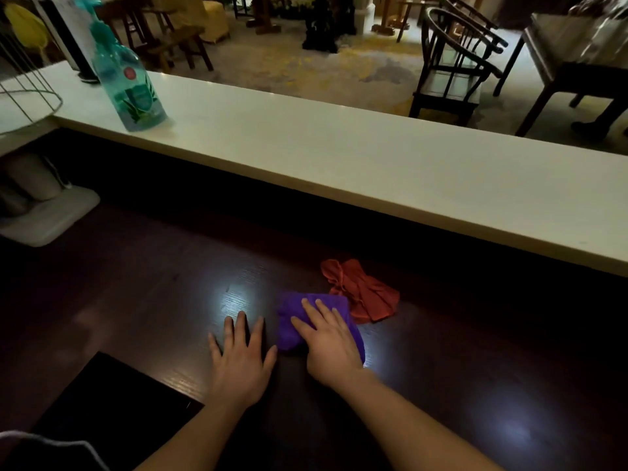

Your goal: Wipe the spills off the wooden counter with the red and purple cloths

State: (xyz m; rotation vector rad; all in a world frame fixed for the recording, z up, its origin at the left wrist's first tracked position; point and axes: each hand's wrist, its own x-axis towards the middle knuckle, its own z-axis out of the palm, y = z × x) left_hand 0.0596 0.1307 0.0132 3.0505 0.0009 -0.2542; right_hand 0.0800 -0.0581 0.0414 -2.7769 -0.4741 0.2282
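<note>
A purple cloth lies bunched on the dark wooden counter in front of me. My right hand presses flat on top of it, fingers spread. My left hand rests flat on the bare wood just left of the purple cloth, fingers apart, holding nothing. A crumpled red cloth lies loose on the counter just behind and to the right of the purple one. I cannot make out any spill in the dim light; bright glare spots sit on the wood.
A raised white ledge runs along the back of the counter, with a teal pump bottle and a wire frame at its left end. A white tray sits far left. A black flat panel lies near left. Chairs stand beyond.
</note>
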